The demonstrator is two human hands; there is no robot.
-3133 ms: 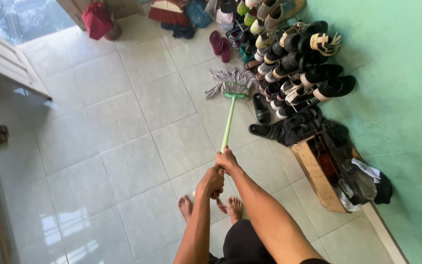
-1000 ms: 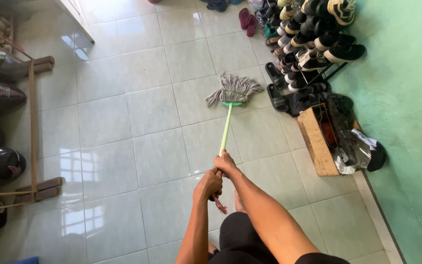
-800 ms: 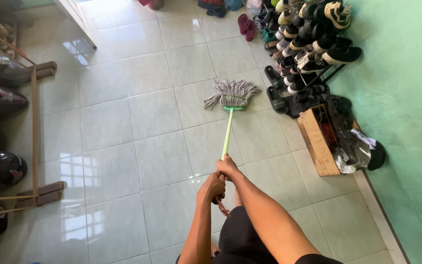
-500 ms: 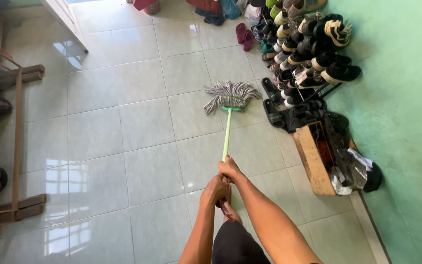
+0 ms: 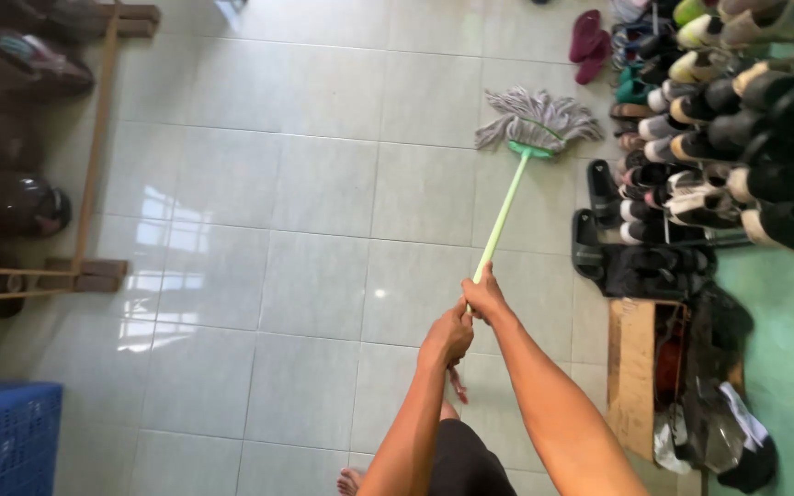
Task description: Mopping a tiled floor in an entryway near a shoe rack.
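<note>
Head view: both arms reach forward, the left hand and right hand wrapped tight around the near end of the green mop handle — right just ahead, apparently touching. Far off, the grey mop head lies on the tiled floor, left of the shoe rack.

Glossy pale tiled floor catching window glare, green wall at right, crowded shoe rack, wooden crate, wooden frame at left, blue plastic basket
</note>
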